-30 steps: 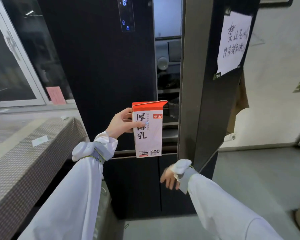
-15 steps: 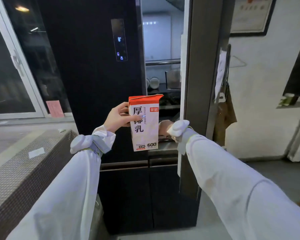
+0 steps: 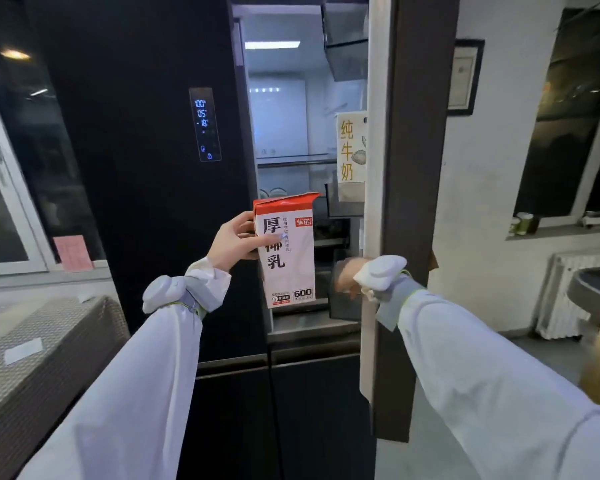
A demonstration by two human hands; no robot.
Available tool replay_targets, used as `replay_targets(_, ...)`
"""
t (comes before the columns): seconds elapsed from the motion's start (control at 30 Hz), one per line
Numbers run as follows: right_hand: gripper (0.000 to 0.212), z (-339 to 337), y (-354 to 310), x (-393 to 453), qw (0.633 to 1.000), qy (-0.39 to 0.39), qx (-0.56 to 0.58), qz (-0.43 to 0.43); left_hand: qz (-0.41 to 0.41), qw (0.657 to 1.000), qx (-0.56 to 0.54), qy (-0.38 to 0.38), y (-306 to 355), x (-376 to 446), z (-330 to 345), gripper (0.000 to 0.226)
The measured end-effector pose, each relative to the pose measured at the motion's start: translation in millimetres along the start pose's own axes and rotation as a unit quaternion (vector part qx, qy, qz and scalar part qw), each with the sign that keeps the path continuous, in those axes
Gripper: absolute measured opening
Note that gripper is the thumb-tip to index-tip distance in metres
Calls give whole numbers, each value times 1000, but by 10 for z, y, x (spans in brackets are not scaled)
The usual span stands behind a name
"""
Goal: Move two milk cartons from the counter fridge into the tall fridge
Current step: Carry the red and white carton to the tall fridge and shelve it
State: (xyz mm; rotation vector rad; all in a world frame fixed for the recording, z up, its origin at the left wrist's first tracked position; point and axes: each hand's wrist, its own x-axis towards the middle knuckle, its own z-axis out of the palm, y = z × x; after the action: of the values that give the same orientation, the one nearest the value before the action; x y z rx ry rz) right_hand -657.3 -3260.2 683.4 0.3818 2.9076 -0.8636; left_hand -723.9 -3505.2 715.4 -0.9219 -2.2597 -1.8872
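My left hand (image 3: 234,242) grips a white milk carton with a red top (image 3: 286,251), upright, in front of the tall black fridge (image 3: 146,185). The fridge's right door (image 3: 413,202) stands open, edge-on to me. My right hand (image 3: 349,277) is blurred and wraps the inner edge of that door at waist height. A second carton with yellow characters (image 3: 351,150) stands in a door shelf above my right hand. The lit interior (image 3: 281,126) shows glass shelves behind the held carton.
A counter with a checked grey cover (image 3: 32,358) runs along my left. The fridge's lower drawers (image 3: 274,410) are closed. On the right are a white wall, a window sill with small items (image 3: 523,223) and a radiator (image 3: 561,292).
The right door has swung wider open with my right hand on its edge. The lit interior and the carton in the door shelf have come into sight. My left hand holds its carton at about the same height.
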Motion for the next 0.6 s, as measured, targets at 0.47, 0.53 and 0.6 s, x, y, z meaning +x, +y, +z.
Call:
replay_targets(0.47,60,-990,-560,-120,983,105,25,-147,69,992,-93,46,466,846,363,45)
replay_targets(0.53,65,-1112,-630,-107,965,193,19,-179,91,988,-107,57,616,1065,394,50)
replay_targets(0.6,72,-1214,-676,-88,951,238,24,-199,106,984,-125,68,790,1197,446,47)
